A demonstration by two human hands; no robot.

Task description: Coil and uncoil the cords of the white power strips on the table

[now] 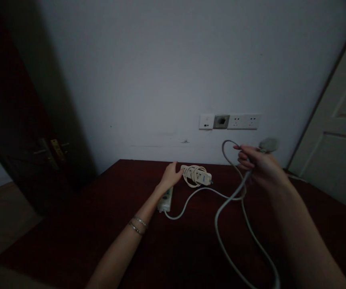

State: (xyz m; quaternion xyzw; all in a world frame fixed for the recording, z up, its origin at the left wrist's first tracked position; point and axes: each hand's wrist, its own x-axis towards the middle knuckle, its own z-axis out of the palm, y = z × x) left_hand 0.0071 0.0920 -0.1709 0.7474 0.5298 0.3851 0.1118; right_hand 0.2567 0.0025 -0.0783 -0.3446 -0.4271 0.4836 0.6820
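Note:
My right hand [258, 164] is raised above the dark red table [100, 224], fingers closed round a grey cable [233, 200] that loops over the hand and trails down toward me. A grey plug [269, 144] sticks out past the knuckles. My left hand [170, 175] reaches forward, its fingers touching a white power strip [196, 175] with its cord coiled on top. A second white power strip [165, 199] lies under my left wrist, and its cable curves right across the table. Two bangles sit on my left forearm.
A row of wall sockets [229, 121] is on the white wall behind the table. A dark door with a metal handle [51, 150] stands open at the left. A light panelled door [338, 136] is at the right.

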